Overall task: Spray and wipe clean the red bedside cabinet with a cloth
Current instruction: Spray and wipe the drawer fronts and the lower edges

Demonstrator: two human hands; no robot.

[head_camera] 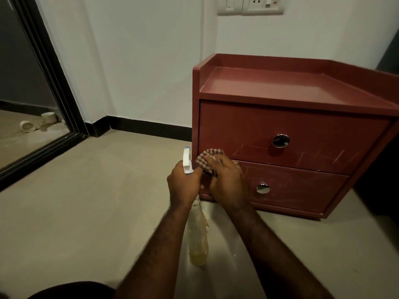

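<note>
We are seeing the red cabinet (302, 124) wearing a smooth, faintly glossy finish crossed by pale scratches, its round knobs (280, 140) shining like polished metal. We are also noticing the checked woven cloth (207, 156), the white plastic head of the spray bottle (187, 161), and the matt floor (86, 201).

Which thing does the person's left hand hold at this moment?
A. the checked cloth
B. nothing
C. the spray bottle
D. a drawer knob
C: the left hand grips the spray bottle just under its white head, while the right hand holds the checked cloth against the front of the red cabinet.
</note>
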